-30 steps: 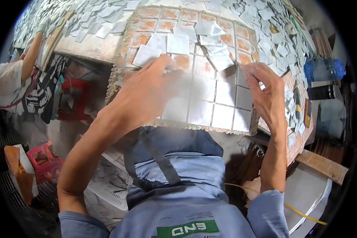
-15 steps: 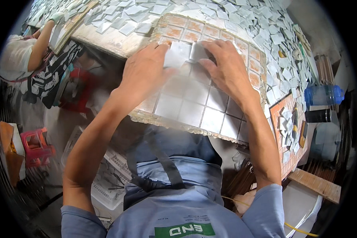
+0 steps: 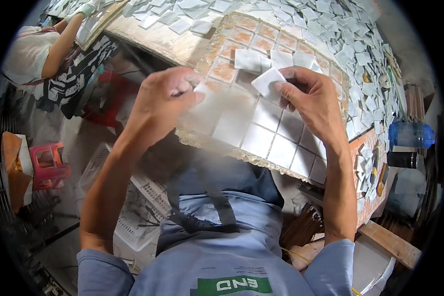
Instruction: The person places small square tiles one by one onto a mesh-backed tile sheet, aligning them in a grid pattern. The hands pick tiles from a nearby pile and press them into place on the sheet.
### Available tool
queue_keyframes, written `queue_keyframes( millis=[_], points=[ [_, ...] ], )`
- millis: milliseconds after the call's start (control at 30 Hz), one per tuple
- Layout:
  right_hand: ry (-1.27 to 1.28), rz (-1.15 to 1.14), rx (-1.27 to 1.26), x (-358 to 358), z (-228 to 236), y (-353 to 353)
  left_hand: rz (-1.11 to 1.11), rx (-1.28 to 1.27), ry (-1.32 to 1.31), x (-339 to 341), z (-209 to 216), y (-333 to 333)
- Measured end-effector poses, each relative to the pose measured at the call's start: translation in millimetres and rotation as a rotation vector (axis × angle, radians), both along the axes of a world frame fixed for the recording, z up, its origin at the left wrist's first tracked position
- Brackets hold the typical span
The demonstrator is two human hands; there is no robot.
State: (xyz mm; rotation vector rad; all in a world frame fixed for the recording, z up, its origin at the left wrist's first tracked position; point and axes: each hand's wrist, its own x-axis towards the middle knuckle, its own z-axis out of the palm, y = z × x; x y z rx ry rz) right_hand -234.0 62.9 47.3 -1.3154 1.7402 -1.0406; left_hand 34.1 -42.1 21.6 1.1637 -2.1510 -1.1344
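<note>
Head view: the right hand [image 3: 313,106] pinches a white square tile [image 3: 267,80] by its lower corner, tilted just above the gridded tile tray [image 3: 261,133]. The left hand [image 3: 163,103], curled shut on a blurred white tile piece [image 3: 201,92], hovers just left over the tray's near-left part.

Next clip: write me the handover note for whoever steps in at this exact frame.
Left hand: closed on a white tile, above the grid tray.
Right hand: pinching a second tile over the tray's middle.
Done: the near rows hold white tiles.
Left: the far orange cells are bare; two tiles lie loose there. Spare tiles cover the table beyond.
</note>
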Motion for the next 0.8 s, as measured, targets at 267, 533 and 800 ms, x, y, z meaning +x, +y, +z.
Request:
queue_keyframes(
  millis=[267, 533, 800],
  points=[
    [0.024, 0.034, -0.017, 11.4, -10.8, -4.4, 0.062, -0.193, 0.03, 7.3, -10.4, 27.2],
    [0.051, -0.021, -0.021, 4.3, -12.4, 2.7, 0.173, 0.327, 0.181, 6.0, -7.6, 28.7],
    [0.055, -0.03, -0.069, 0.7, -19.2, 9.7, 0.123, -0.08, 0.098, 11.4, 9.2, 35.0]
  ],
)
